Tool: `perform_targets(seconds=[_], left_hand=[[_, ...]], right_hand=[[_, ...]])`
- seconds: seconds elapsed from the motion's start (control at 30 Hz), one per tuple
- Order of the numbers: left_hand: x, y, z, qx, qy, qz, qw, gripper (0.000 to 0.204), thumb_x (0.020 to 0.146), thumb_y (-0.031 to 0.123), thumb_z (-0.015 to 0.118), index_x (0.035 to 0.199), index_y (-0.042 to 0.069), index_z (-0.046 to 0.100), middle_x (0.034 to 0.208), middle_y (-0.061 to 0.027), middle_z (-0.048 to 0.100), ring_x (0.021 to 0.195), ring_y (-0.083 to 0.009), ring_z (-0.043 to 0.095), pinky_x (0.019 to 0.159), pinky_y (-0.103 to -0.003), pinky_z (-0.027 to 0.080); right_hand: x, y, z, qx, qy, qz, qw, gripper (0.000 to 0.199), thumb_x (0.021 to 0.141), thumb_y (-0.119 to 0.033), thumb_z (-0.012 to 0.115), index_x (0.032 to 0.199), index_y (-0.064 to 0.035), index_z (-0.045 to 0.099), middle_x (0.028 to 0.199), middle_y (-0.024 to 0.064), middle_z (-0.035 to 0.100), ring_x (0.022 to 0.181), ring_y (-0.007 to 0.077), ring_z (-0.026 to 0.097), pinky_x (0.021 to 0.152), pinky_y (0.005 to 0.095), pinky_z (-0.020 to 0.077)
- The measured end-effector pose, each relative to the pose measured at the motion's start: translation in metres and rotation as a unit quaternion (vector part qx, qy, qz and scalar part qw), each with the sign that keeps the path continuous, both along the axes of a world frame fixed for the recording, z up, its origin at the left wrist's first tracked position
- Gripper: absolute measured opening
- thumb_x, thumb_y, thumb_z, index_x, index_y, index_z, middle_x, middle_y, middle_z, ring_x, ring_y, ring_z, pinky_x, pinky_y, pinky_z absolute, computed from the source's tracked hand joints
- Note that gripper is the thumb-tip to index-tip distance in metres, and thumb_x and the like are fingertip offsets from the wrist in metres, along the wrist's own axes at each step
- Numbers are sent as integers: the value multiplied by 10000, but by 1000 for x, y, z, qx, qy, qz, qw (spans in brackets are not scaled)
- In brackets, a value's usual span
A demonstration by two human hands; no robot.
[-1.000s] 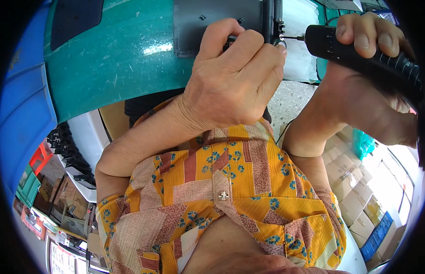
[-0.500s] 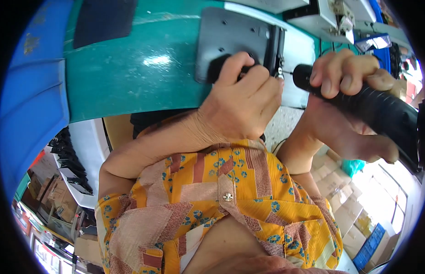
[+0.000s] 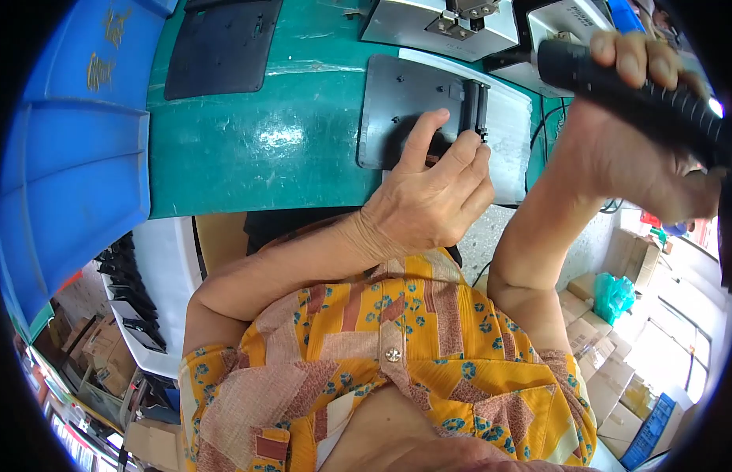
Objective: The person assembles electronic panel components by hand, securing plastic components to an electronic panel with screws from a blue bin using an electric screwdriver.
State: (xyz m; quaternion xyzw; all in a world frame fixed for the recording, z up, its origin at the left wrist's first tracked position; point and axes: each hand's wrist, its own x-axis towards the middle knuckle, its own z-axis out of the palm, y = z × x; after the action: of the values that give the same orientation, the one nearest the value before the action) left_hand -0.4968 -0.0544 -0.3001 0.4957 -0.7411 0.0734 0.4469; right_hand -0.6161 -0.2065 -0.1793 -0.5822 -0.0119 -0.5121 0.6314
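A flat black plate with small raised pegs and a hinge-like bar along its right side lies on the green tabletop. My left hand is at the plate's near right corner, its bent fingers gripping there by the bar; the hand hides that corner. Up to the right, clear of the plate, my right hand is wrapped round a thick black power screwdriver. Its front end points left, and I cannot make out a bit clearly.
Another black plate lies at the far left of the green table. A blue bin stands left. White-grey machine boxes are at the back. A white tray holds black parts; cartons stand on the floor at right.
My right hand has lifted the screwdriver up and away from the bar. The fingers of my left hand have loosened a little at the plate. The whole view has shifted slightly.
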Motion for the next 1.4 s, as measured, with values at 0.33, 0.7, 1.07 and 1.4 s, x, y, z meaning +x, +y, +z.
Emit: perform_targets(seconds=[0.33, 0.7, 1.07, 1.4], left_hand=[[-5, -2, 1, -12, 8, 21, 1000, 59, 808, 124, 685, 795, 73, 659, 1054, -78, 695, 1016, -240, 617, 1035, -604, 435], [-8, -4, 3, -13, 13, 17, 1000, 65, 804, 126, 687, 807, 65, 663, 1061, -80, 693, 1015, -244, 612, 1041, -611, 432], [-10, -1, 1, -10, 9, 17, 1000, 91, 797, 140, 696, 837, 59, 684, 1075, -64, 688, 1001, -239, 609, 1065, -612, 409], [3, 0, 1, 20, 41, -24, 999, 245, 744, 106, 713, 975, 27, 715, 1115, -59, 681, 1038, -252, 604, 1026, -541, 414]], right_hand=[[10, -43, -9, -20, 6, -5, 1000, 790, 770, -778, 624, 1149, -86, 659, 966, 99, 591, 818, 228, 567, 761, 421, 445], [1, -55, -4, -42, 14, -3, 999, 774, 756, -782, 628, 1111, -96, 663, 943, 92, 591, 804, 224, 574, 751, 418, 448], [-16, -75, -3, -68, 6, -4, 998, 758, 742, -787, 631, 1073, -107, 667, 919, 86, 591, 791, 220, 581, 741, 415, 452], [-43, -4, -6, -53, 30, -41, 997, 743, 729, -791, 634, 1039, -117, 671, 898, 80, 591, 779, 216, 587, 731, 412, 455]])
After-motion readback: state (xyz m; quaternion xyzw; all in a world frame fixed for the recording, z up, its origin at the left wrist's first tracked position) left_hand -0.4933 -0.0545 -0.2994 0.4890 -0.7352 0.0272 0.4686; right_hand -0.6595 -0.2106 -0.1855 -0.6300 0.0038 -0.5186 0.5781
